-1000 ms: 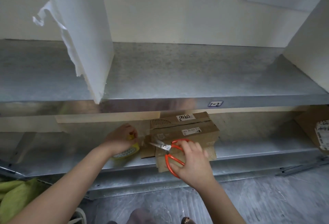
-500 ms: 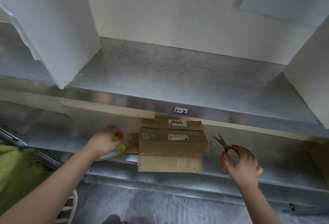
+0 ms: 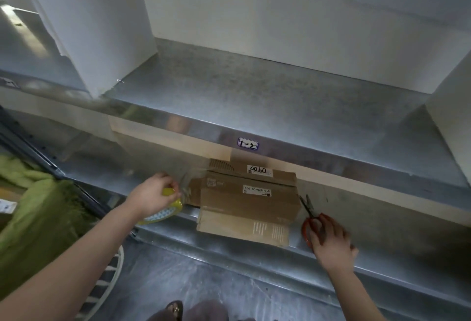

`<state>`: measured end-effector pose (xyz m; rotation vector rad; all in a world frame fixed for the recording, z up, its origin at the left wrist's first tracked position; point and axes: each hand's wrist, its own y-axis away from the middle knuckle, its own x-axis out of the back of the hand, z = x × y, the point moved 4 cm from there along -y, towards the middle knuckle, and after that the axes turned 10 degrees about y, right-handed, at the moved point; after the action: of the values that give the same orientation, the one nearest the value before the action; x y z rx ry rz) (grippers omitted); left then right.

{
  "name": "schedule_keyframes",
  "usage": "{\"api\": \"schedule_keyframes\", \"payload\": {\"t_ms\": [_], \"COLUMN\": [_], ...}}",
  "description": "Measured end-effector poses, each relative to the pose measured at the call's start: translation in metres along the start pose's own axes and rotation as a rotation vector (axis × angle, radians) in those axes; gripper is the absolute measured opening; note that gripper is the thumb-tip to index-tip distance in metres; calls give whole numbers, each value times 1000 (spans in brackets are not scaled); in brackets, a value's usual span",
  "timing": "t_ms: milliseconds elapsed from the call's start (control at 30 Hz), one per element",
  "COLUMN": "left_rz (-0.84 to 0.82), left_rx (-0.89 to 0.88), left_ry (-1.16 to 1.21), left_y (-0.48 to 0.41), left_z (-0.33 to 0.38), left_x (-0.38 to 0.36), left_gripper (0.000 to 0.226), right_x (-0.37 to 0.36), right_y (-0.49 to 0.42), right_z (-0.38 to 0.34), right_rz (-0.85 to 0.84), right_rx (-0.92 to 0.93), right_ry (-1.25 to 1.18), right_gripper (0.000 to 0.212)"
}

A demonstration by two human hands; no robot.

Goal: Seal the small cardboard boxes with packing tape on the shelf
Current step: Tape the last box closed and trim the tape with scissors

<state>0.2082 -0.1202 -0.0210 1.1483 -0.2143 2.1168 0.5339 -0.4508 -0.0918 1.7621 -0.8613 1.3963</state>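
There is one brown cardboard box; whether the piece behind it is a second box or a raised flap cannot be told. The cardboard carries two white paper labels.

There is one roll of clear packing tape with a yellow core, and one pair of orange-handled steel scissors.

There are two bare hands, a left hand and a right hand, each with one tool.

There are two grey galvanised metal shelves, upper and lower, and one small blue-bordered white tag. Two white upright divider panels and one green cloth complete the count.
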Motion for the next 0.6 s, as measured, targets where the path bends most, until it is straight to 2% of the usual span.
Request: {"api": "schedule_keyframes", "payload": {"t_ms": [167, 300, 433, 600], "left_rz": [-47, -70, -84, -118], "left_rx": [-90, -194, -319, -435], "left_ry": [12, 31, 50, 22], "left_y": [-2, -8, -10, -10], "left_z": [8, 10, 7, -10], "left_x": [12, 24, 39, 56], "left_gripper": [12, 12, 12, 15], "right_x": [39, 54, 48, 24], "right_y": [46, 92, 113, 109], "right_z": [-48, -134, -232, -325], "right_rz": [277, 379, 379, 183], "right_rx": [192, 446, 605, 506], "right_ry": [-87, -82, -30, -131], "right_gripper": [55, 49, 49, 47]}}
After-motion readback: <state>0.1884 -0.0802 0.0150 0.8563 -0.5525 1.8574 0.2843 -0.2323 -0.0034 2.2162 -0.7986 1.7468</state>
